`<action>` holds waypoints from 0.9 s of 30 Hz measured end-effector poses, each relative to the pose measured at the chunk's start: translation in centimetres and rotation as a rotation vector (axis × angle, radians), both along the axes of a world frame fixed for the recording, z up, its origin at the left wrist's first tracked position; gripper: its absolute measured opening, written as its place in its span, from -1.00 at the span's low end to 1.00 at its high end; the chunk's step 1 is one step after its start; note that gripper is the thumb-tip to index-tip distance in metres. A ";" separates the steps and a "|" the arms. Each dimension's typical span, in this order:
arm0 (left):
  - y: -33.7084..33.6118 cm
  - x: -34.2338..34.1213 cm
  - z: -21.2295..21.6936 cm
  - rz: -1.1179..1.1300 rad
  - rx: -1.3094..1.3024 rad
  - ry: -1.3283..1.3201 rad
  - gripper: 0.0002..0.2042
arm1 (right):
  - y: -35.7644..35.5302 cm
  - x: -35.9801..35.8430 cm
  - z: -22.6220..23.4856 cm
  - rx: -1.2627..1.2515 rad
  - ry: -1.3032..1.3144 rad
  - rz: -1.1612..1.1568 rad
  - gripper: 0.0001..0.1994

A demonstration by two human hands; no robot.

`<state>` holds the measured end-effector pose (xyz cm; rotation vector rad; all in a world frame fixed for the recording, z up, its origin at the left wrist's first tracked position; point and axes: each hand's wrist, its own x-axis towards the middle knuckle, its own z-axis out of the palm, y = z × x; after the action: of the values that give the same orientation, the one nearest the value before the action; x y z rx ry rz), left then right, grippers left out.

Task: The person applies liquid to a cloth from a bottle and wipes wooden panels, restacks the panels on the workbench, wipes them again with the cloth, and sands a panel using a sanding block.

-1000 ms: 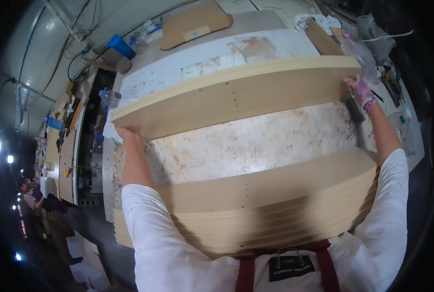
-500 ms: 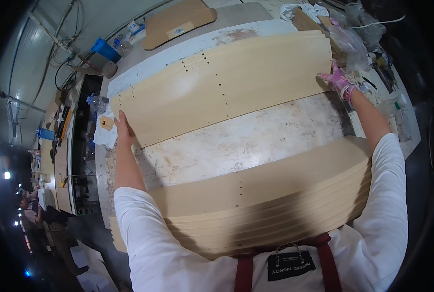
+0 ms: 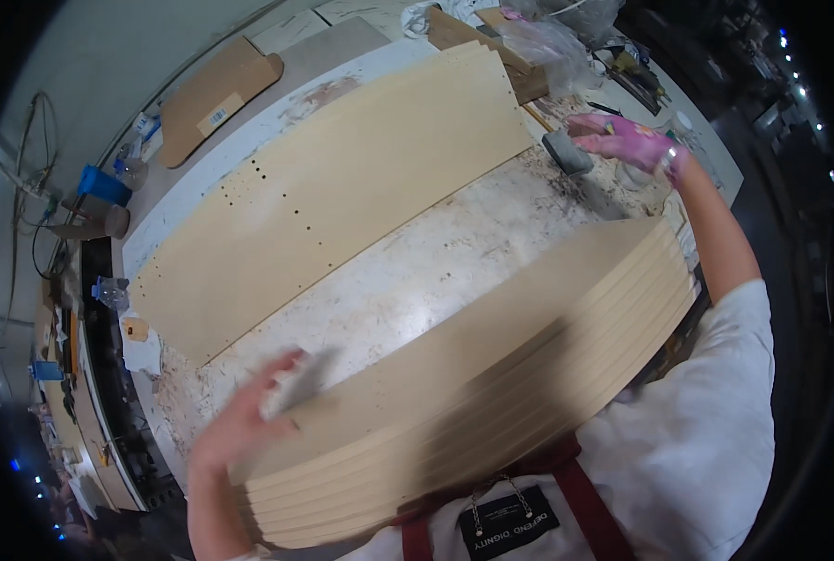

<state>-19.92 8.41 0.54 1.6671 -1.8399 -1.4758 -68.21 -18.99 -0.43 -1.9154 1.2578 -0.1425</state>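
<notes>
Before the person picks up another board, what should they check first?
1. Flat board lies fully on the worktable: ok.
2. Left hand empty: seems so, but it is blurred, so cannot tell.
3. Right hand empty: ok, it hovers open beside the grey block.
4. Stack of boards edges lined up: ok.
5. Table between board and stack free of tools: ok, only dust and stains.
6. Grey block away from the stack: ok.

The flat panel (image 3: 342, 196) and stacked boards (image 3: 492, 374) look like matt, smooth fibreboard. The workbench top (image 3: 417, 280) is worn, stained and dusty. The block (image 3: 567, 152) is possibly foam.
</notes>
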 end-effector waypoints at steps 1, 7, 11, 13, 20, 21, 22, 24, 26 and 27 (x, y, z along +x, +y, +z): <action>0.9 -2.7 0.7 -0.155 0.032 0.023 -0.24 | 2.6 0.6 0.5 -0.026 -0.029 -0.008 -0.29; 2.6 -5.6 0.1 -0.320 -0.036 -0.193 -0.16 | 13.1 2.1 2.0 -0.419 0.226 0.224 -0.38; 2.9 -5.6 -0.2 -0.236 -0.105 -0.215 -0.16 | 15.6 1.4 0.4 -0.620 0.284 0.161 -0.42; 3.2 -5.7 -0.2 -0.202 -0.151 -0.255 -0.17 | 15.4 1.7 0.3 -0.620 0.296 0.178 -0.41; 4.8 -6.6 -0.7 -0.200 -0.330 -0.488 -0.28 | 15.0 2.0 -0.3 -0.536 0.340 0.180 -0.34; 5.1 -7.1 -0.5 -0.172 -0.361 -0.525 -0.27 | 14.8 1.7 -0.8 -0.577 0.324 0.204 -0.33; 5.4 -7.3 -0.3 -0.148 -0.398 -0.561 -0.25 | 14.9 2.1 -0.7 -0.560 0.279 0.177 -0.33; 5.3 -6.5 -0.7 -0.134 -0.410 -0.506 -0.23 | 15.7 1.8 1.1 -0.582 0.375 0.157 -0.33; 5.7 -6.5 -0.6 -0.103 -0.381 -0.529 -0.20 | 14.3 2.4 -0.4 -0.585 0.281 0.245 -0.36; 5.6 -6.3 -0.6 -0.082 -0.367 -0.439 -0.21 | 14.6 2.3 0.6 -0.600 0.282 0.282 -0.38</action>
<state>-26.20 14.00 -0.10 1.8387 -2.2542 -0.7616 -65.93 -4.41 0.19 -2.6882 1.1905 -0.1123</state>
